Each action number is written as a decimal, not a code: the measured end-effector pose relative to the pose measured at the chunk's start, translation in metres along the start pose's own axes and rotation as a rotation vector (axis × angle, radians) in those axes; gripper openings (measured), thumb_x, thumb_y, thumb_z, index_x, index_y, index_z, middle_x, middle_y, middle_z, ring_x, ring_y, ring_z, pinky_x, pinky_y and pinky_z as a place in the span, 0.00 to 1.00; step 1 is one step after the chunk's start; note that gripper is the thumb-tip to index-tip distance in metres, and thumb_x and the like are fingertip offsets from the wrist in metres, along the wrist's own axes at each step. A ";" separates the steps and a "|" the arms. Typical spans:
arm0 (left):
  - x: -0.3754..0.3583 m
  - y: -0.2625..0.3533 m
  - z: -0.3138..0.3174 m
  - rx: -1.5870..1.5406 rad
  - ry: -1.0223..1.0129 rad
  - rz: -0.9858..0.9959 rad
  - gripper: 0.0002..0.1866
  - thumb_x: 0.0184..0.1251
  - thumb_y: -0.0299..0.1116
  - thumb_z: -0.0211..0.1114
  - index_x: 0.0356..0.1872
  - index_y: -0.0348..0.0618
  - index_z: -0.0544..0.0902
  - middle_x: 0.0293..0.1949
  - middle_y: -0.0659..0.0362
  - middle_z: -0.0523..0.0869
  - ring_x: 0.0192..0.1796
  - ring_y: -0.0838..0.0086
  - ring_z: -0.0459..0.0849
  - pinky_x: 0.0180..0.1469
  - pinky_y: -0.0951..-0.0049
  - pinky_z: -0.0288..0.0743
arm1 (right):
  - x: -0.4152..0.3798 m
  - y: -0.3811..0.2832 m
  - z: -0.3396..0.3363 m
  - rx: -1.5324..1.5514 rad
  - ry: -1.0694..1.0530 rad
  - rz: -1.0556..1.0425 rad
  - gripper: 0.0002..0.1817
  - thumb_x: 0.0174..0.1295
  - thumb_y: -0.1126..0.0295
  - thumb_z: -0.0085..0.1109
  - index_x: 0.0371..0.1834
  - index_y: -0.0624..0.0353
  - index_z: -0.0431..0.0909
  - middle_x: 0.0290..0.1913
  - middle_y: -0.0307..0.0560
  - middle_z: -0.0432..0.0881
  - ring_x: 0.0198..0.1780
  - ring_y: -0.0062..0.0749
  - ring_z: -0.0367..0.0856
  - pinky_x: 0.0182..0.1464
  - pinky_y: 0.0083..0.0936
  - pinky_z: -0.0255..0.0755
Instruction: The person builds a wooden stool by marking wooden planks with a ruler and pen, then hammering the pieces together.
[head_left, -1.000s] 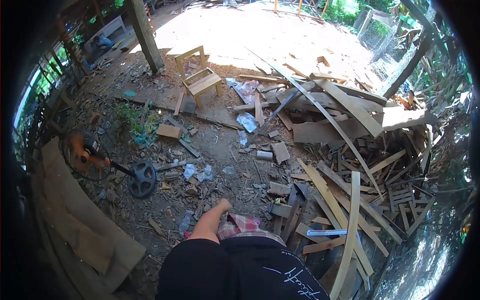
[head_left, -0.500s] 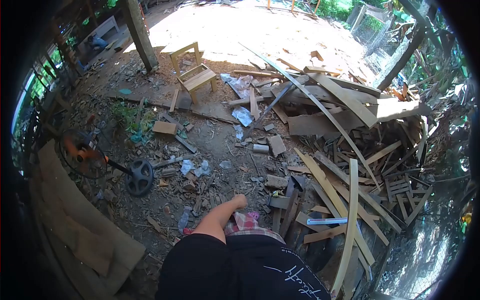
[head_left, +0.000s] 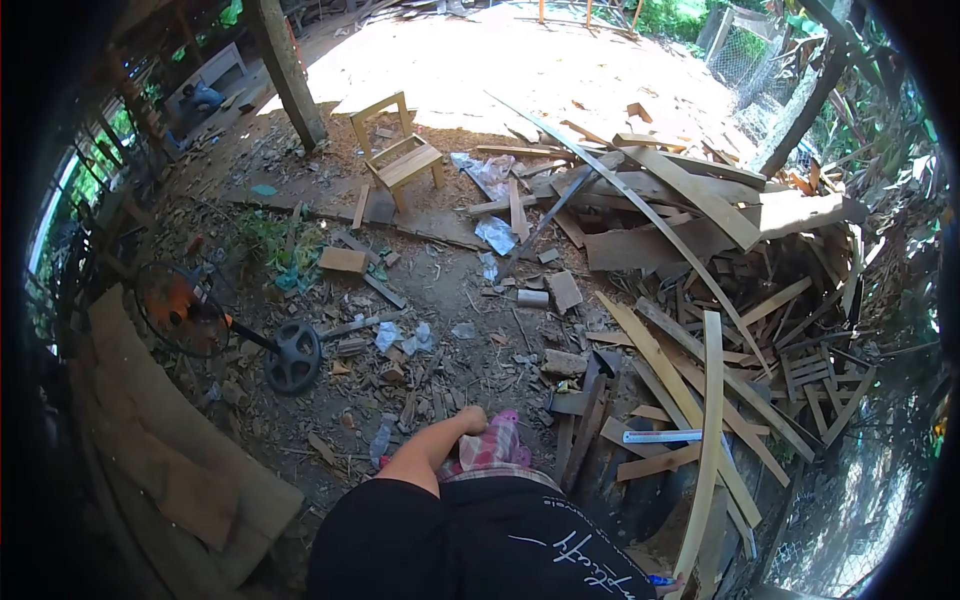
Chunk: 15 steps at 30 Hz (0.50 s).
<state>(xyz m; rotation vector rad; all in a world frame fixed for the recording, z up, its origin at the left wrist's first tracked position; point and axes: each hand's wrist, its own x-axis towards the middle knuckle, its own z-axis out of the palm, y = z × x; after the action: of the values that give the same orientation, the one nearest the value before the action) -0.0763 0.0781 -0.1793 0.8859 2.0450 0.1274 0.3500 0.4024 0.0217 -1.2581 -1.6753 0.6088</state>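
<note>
My left hand [head_left: 472, 419] hangs in front of my body, its fingers curled into a fist. Nothing shows sticking out of it, and red-and-white plaid shorts [head_left: 492, 450] are right beside it. At the bottom edge, only the fingertips of my right hand [head_left: 676, 584] appear, against the lower end of a long, curved wooden strip [head_left: 708, 420]; the fingers look closed on it. A small blue object [head_left: 660, 579] sits by these fingertips, too small to identify. Behind the strip lies a white-and-blue ruler-like piece [head_left: 660, 436].
A heap of boards and offcuts [head_left: 690, 215] covers the right side. Ahead stands a small wooden chair frame [head_left: 410, 165]. To the left are an orange fan [head_left: 185, 310] with a round black base [head_left: 293, 357] and bent brown sheets [head_left: 190, 480]. Rubble and plastic scraps litter the ground.
The view has shifted slightly, so the surroundings sit a little further right. My left hand has swung slightly left and lower, showing more of the plaid shorts. The blue object has come into view.
</note>
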 end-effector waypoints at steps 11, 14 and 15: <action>-0.048 -0.041 -0.093 -0.093 -0.414 -0.066 0.21 0.62 0.45 0.62 0.47 0.39 0.86 0.50 0.41 0.85 0.52 0.50 0.85 0.55 0.60 0.77 | -0.032 -0.092 0.113 -0.080 -0.100 -0.157 0.11 0.73 0.71 0.51 0.54 0.63 0.74 0.44 0.44 0.74 0.41 0.28 0.76 0.44 0.24 0.74; -0.023 -0.092 -0.086 -0.494 -0.326 -0.106 0.16 0.67 0.38 0.62 0.45 0.35 0.85 0.37 0.54 0.88 0.39 0.70 0.86 0.41 0.66 0.80 | -0.021 -0.150 0.159 -0.363 -0.124 -0.198 0.15 0.59 0.75 0.65 0.50 0.52 0.79 0.34 0.45 0.72 0.36 0.37 0.76 0.37 0.35 0.70; -0.020 -0.098 -0.092 -0.671 -0.369 -0.181 0.16 0.67 0.38 0.62 0.45 0.36 0.85 0.37 0.54 0.88 0.40 0.70 0.86 0.42 0.67 0.80 | -0.022 -0.146 0.164 -0.387 -0.168 -0.130 0.12 0.60 0.71 0.67 0.47 0.54 0.80 0.35 0.49 0.72 0.36 0.45 0.75 0.39 0.38 0.70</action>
<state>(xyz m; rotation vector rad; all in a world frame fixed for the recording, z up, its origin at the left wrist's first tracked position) -0.1924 0.0137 -0.1483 0.2757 1.5658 0.4808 0.1379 0.3528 0.0580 -1.3803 -2.0682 0.3268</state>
